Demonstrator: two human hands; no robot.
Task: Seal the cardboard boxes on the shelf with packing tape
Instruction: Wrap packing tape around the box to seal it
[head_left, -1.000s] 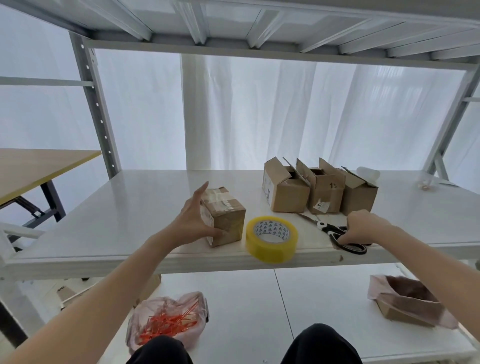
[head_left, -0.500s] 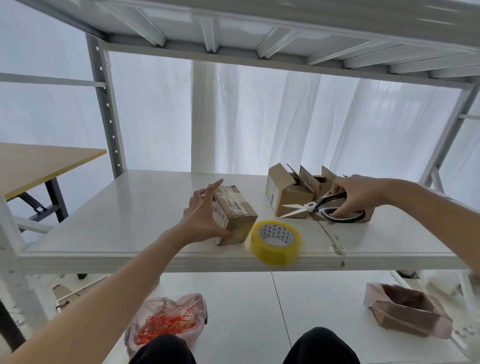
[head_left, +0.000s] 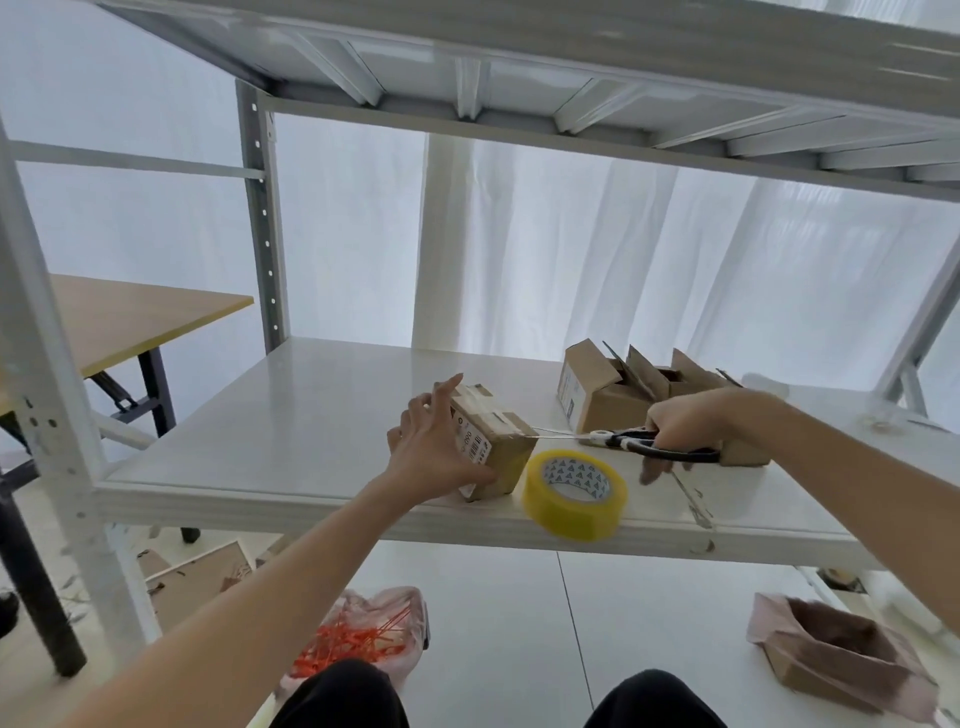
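On the shelf (head_left: 291, 431), small box (head_left: 488, 441): near front edge; likely light, stiff cardboard; hold by sides
Left hand (head_left: 436, 452): fingers spread, pressing box's 9 o'clock side
Right hand (head_left: 685, 421): grips scissors (head_left: 654, 444) at box's 3 o'clock

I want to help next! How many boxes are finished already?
One small brown cardboard box already has tape across its top; the left hand steadies it while the right hand points black-handled scissors at it. The open-flapped brown cardboard boxes behind are unsealed; the yellow tape roll lies nearby.
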